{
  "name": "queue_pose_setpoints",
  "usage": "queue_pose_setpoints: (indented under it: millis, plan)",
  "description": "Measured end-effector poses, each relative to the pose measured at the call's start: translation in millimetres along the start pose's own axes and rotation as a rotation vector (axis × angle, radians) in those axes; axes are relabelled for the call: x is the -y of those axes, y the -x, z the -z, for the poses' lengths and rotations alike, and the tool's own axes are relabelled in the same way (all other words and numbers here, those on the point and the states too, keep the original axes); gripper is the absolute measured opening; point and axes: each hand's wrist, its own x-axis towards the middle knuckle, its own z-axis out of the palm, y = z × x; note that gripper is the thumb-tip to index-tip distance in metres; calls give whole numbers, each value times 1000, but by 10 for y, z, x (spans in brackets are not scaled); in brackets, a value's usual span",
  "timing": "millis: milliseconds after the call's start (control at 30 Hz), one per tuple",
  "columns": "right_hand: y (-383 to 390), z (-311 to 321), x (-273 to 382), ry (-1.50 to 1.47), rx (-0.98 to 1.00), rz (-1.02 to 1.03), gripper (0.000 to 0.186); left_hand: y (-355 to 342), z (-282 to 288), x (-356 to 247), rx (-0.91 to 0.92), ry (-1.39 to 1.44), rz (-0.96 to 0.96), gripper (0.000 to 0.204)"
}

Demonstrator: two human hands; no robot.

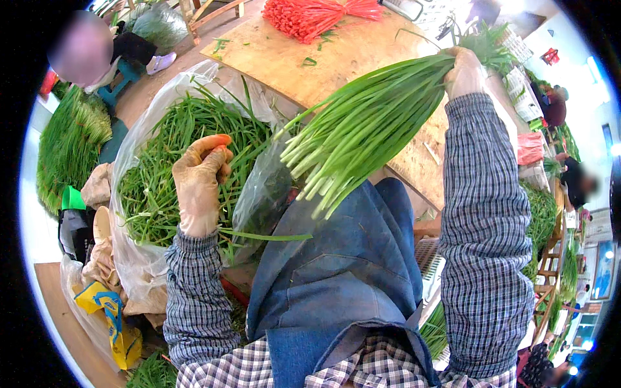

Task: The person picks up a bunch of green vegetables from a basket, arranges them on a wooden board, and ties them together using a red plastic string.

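Observation:
My gloved right hand (pixel 464 72) is raised over the board's right part. It is closed round the leafy end of a thick bunch of garlic chives (pixel 381 116), whose pale cut ends fan down to the left over my lap. On the left, my gloved left hand (pixel 202 174) hovers above a clear plastic bag (pixel 132 168) filled with loose green chive leaves (pixel 162 139). Its fingers are curled in, orange showing at the tips; whether anything small is pinched there is hidden. One long leaf (pixel 268 237) sticks out beside my left wrist towards my apron.
A wooden board (pixel 278 58) stands ahead, bearing a pile of red ties (pixel 317 19) and leaf scraps. Stacked chives (pixel 71 139) and a seated person (pixel 132 52) are at far left. A yellow-blue bag (pixel 113 320) lies lower left. Several people work along the right.

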Motion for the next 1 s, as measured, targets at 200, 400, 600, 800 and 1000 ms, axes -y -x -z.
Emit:
queue_pose_setpoints:
  millis: [200,400,600,800,1000]
  plan:
    - [-78,169,-119,1307,200,852,21,43,-85,4,23,-70,-18,21]
    - [-52,82,-170,1837,23,951,16,452,-328,-54,122,-263,-536,17]
    - [90,-36,-66,2146,87,806,21,847,-815,11,609,-511,-776,24]
    - [138,-5,-100,2077,79,805,21,625,-986,401,222,-764,-815,28]
    - [-82,184,-226,1915,83,860,21,520,-1227,453,222,-864,-847,41]
